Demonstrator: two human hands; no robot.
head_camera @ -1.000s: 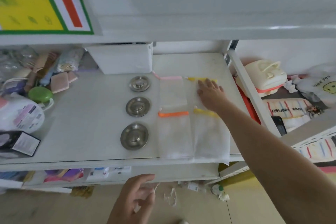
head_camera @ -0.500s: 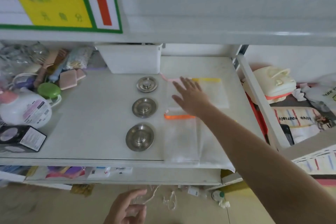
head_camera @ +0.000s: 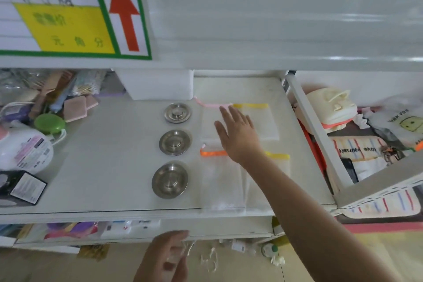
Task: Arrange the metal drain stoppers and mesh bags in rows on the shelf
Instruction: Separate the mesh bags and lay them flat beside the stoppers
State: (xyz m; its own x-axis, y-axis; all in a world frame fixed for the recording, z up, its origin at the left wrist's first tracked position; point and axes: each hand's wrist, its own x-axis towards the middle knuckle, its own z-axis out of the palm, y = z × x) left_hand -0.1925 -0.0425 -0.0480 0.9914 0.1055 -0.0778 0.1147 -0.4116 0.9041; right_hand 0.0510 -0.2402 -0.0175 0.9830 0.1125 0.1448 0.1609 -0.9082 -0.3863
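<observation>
**Ana:** Stoppers first: three metal drain stoppers stand in a column on the shelf [head_camera: 109, 167], the far stopper [head_camera: 177, 113] at twelve o'clock, the middle stopper [head_camera: 175, 142] below it, the near stopper [head_camera: 170, 180] at six.

**Ben:** And at three o'clock of them, the mesh bags, two by two: pink-topped bag [head_camera: 211, 121], far yellow-topped bag [head_camera: 261, 121], orange-topped bag [head_camera: 220, 181], near yellow-topped bag [head_camera: 278, 167].

**Ana:** Right hand [head_camera: 239, 137] is flat, fingers spread apart, gripping nothing, over the pink-topped bag.

**Ben:** Best play, I reckon: press with the palm and smooth it towards twelve o'clock, no pinching, so the mesh doesn't bunch.

**Ana:** Watch the orange drawstring at the wrist; it may snag.

**Ben:** Left hand [head_camera: 168, 256] at six o'clock, below the shelf, fingers loosely curled around thin white strings [head_camera: 190, 246]. Too blurred to tell how firmly.
</observation>
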